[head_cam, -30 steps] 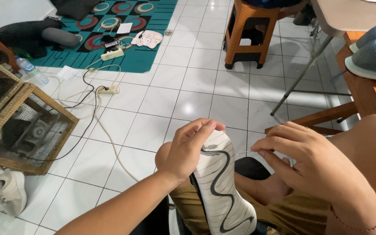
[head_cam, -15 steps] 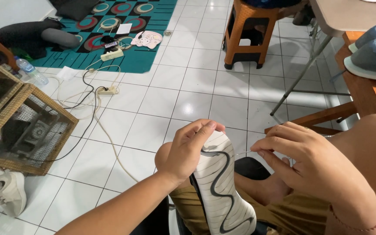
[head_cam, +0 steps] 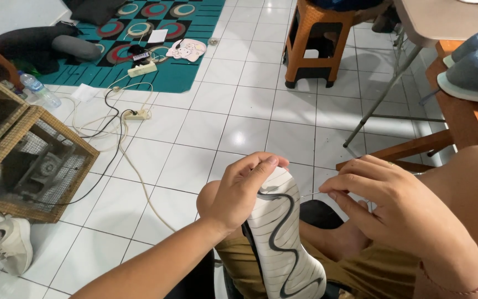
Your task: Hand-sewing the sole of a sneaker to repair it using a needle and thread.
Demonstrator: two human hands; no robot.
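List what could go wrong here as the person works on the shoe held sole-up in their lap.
1. The right hand pinches a thin needle or thread close to the left hand gripping the shoe; a slip could prick the fingertips.
2. The shoe rests only on the lap, so it might twist.
3. The cables trailing across the floor may trip someone.

A clear plastic water bottle with a pale band of label lies on the white tiles at the left, just beside the corner of the teal patterned rug. On the rug itself lie a small white sheet of paper and, near it, a small dark flat device whose screen cannot be made out.
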